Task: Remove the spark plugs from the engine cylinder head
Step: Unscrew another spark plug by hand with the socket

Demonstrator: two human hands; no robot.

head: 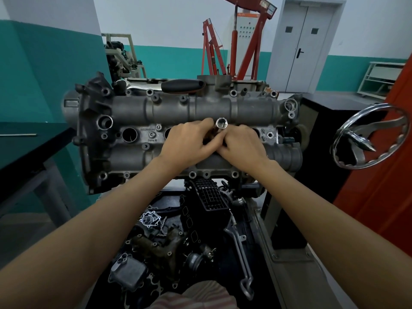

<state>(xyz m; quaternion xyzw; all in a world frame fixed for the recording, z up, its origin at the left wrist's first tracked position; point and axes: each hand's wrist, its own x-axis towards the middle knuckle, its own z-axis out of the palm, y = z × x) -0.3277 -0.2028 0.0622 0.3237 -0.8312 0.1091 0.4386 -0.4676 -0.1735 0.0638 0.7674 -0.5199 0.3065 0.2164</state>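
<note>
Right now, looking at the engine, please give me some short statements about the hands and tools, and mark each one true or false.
1. Both hands hold the socket over the cylinder head. True.
2. The left hand rests on the handwheel. False: it is at the socket, beside the right hand.
3. A black-handled tool lies on the far side of the head. True.
4. The plug hole left of the hands has a socket in it. False: it is open.

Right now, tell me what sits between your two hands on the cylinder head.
In the head view, a socket tube stands between the left hand and right hand, both gripping it over the cylinder head.
</note>
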